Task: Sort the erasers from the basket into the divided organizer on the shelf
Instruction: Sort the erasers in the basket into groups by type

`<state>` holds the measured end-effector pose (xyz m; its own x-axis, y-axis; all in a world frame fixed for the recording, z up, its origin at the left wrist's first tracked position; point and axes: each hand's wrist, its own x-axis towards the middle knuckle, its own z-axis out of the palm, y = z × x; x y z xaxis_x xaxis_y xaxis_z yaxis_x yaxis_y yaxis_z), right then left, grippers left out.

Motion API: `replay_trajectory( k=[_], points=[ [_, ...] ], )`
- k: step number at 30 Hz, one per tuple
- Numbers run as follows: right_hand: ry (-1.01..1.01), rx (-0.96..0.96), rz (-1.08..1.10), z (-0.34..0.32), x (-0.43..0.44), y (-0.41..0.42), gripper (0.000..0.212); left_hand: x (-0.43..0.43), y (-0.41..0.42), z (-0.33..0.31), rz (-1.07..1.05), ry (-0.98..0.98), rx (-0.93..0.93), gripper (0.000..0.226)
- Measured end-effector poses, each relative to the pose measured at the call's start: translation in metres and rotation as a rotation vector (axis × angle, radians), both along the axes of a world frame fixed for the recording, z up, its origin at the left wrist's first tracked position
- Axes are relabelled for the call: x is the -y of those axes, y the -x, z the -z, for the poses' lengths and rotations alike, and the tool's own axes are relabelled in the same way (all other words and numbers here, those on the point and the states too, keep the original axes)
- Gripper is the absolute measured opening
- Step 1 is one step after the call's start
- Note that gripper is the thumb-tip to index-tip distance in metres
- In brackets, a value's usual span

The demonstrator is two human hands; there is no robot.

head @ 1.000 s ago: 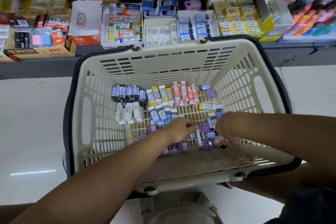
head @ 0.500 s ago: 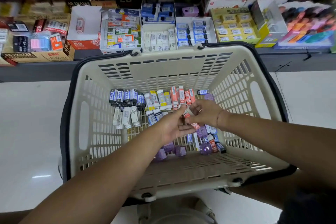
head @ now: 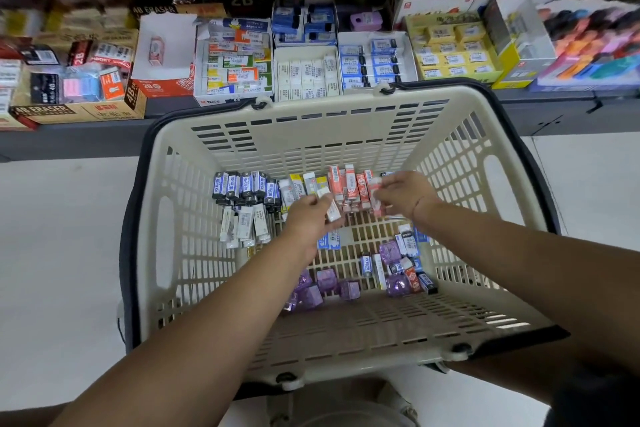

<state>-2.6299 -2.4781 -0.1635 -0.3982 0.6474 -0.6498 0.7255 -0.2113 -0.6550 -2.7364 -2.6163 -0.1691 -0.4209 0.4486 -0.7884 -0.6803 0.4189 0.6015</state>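
The left hand (head: 306,218) pinched a white eraser (head: 331,207), the right hand (head: 401,192) a red eraser (head: 375,192); lifting both clear of the basket (head: 311,114) would best avoid toppling the rows.

The cream slotted basket (head: 339,121) fills the centre, erasers spread over its floor. At 11 o'clock on the floor, dark blue-labelled erasers (head: 244,185) stand in a row, with white ones (head: 244,225) lying just below them. Toward 12 o'clock runs a row of yellow-white erasers (head: 304,184), then red-orange ones (head: 349,185) upright side by side. Purple wrapped erasers (head: 320,286) lie loose at 6 o'clock, and a mixed heap (head: 403,263) of purple, blue-white and red sits at 4 o'clock. Beyond the basket at 12 o'clock, the organizer (head: 306,71) on the shelf holds sorted white erasers.
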Motion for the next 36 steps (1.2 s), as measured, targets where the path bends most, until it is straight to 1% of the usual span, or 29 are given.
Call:
replay_trajectory(
  k=[2,4,5,6,8,10,11,13,14,15,17,21,23,24,26,29,30,32,33,35,36],
  points=[
    [0.023,-0.067,0.055,0.0,-0.008,0.008,0.019,-0.002,0.003,-0.003,-0.016,0.026,-0.031,0.041],
    [0.066,-0.09,0.066,-0.002,-0.009,0.012,0.021,-0.003,0.005,-0.005,-0.014,0.032,-0.032,0.029],
    [0.078,-0.066,0.045,-0.001,-0.011,0.011,0.016,-0.001,0.004,-0.007,0.003,0.039,-0.033,0.025],
    [0.072,-0.004,-0.025,-0.002,-0.012,0.008,0.006,0.001,0.003,-0.007,0.026,0.055,-0.04,0.032],
    [0.03,0.238,-0.286,-0.005,-0.017,-0.002,0.021,0.007,0.003,-0.003,0.075,0.081,-0.046,0.053],
    [0.1,0.464,-0.524,-0.008,-0.016,-0.018,0.016,0.013,0.003,-0.003,0.125,0.096,-0.045,0.058],
    [0.118,0.561,-0.668,-0.008,-0.013,-0.026,0.018,0.016,0.002,-0.002,0.143,0.105,-0.046,0.058],
    [0.014,0.692,-0.993,-0.002,-0.007,-0.04,0.037,0.019,0.003,0.0,0.162,0.127,-0.057,0.056],
    [-0.07,0.703,-1.107,0.003,-0.002,-0.046,0.045,0.021,0.003,0.001,0.169,0.133,-0.063,0.055],
    [-0.109,0.708,-1.146,0.007,0.004,-0.051,0.048,0.023,0.003,0.002,0.179,0.137,-0.071,0.055],
    [-0.161,0.712,-1.124,0.014,0.013,-0.056,0.044,0.026,0.003,0.003,0.191,0.146,-0.08,0.056],
    [-0.28,0.728,-1.114,0.019,0.019,-0.054,0.02,0.029,0.006,0.002,0.179,0.139,-0.06,0.054],
    [-0.287,0.705,-1.095,0.014,0.011,-0.051,0.022,0.029,0.009,0.0,0.146,0.132,-0.054,0.051],
    [-0.269,0.687,-1.075,0.009,0.007,-0.047,0.018,0.029,0.01,0.0,0.123,0.122,-0.047,0.05],
    [-0.243,0.605,-0.976,-0.005,-0.004,-0.035,0.003,0.029,0.013,-0.002,0.097,0.105,-0.038,0.047],
    [-0.261,0.391,-0.708,-0.025,-0.025,-0.011,0.002,0.029,0.018,-0.003,0.09,0.108,-0.058,0.045],
    [-0.281,0.349,-0.639,-0.031,-0.034,-0.003,0.007,0.029,0.019,-0.003,0.081,0.109,-0.059,0.046],
    [-0.325,0.318,-0.566,-0.037,-0.047,0.011,0.014,0.026,0.02,-0.001,0.068,0.111,-0.077,0.046],
    [-0.327,0.311,-0.529,-0.036,-0.052,0.017,0.014,0.023,0.02,0.0,0.066,0.111,-0.092,0.046],
    [-0.309,0.314,-0.476,-0.029,-0.054,0.025,0.012,0.015,0.019,0.002,0.082,0.102,-0.128,0.044],
    [-0.276,0.306,-0.438,-0.023,-0.052,0.027,0.019,0.01,0.019,0.001,0.099,0.093,-0.146,0.041]
  ],
)
